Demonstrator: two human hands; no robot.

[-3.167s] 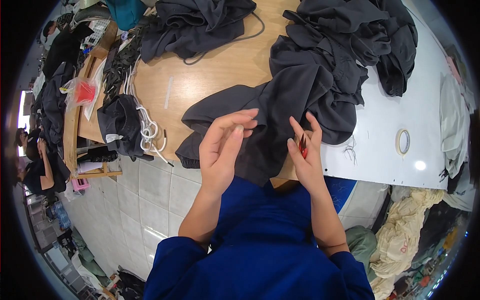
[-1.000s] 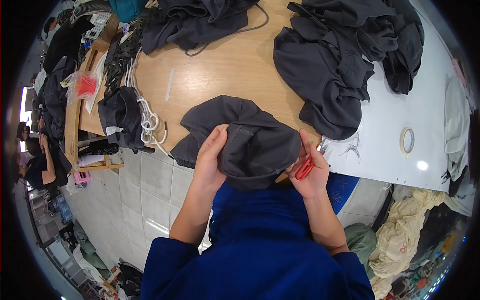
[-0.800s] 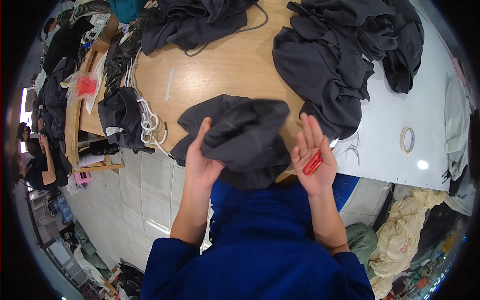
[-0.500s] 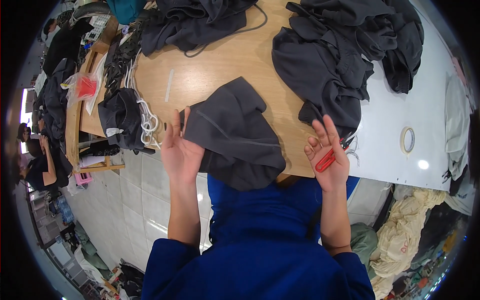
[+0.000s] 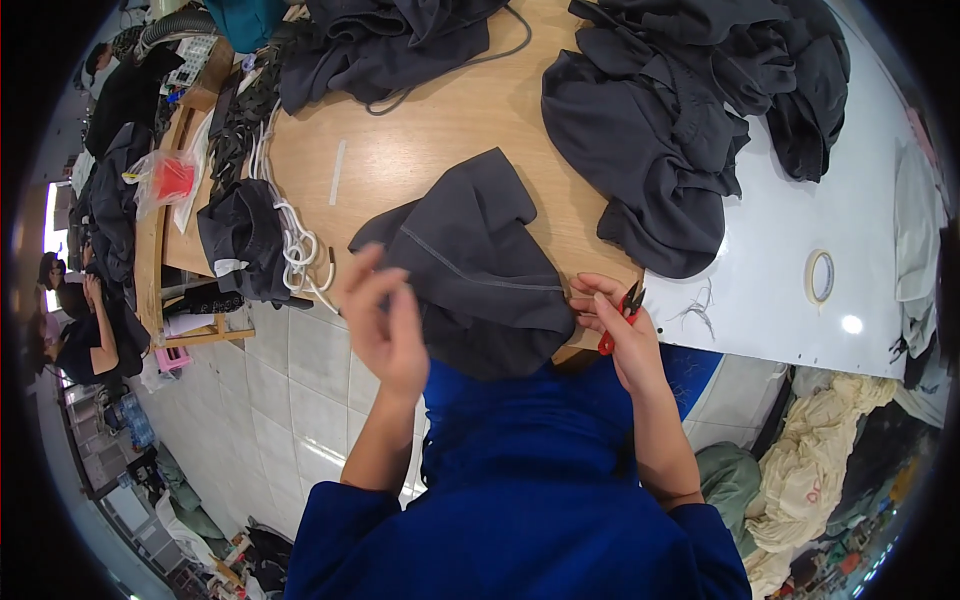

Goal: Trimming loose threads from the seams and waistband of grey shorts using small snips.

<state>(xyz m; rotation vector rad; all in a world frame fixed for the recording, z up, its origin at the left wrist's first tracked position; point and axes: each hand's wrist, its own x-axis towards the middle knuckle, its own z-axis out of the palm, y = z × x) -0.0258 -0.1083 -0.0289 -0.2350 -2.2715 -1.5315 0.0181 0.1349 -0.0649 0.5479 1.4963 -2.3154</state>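
In the middle of the frame we have a dark grey garment piece point(image 5: 480, 265) lying on the round wooden table point(image 5: 420, 150), its lower part hanging over the table's near edge against our blue top. Our right hand point(image 5: 625, 335) grips small red-handled thread snips point(image 5: 620, 315) between thumb and fingers, blades pointing up and away, right at the garment's right-hand edge. Our left hand point(image 5: 385, 320) hangs loose and half-curled just left of the cloth, grasping nothing that we can make out. To trim well, we judge we should pin the cloth flat with the left hand and bring only the snip tips to a loose thread, keeping the blades off the seam. Room is tight on the right: a heap of dark garments point(image 5: 680, 120) sits at upper right, just beyond the piece, spilling onto a white board point(image 5: 790, 300) that bears a tape roll point(image 5: 820, 277). Bare wood opens at upper centre, below another dark pile point(image 5: 390, 45). At left, white cord point(image 5: 300, 250) and a small dark bundle point(image 5: 240, 235) crowd the table's rim above the tiled floor point(image 5: 260, 380).
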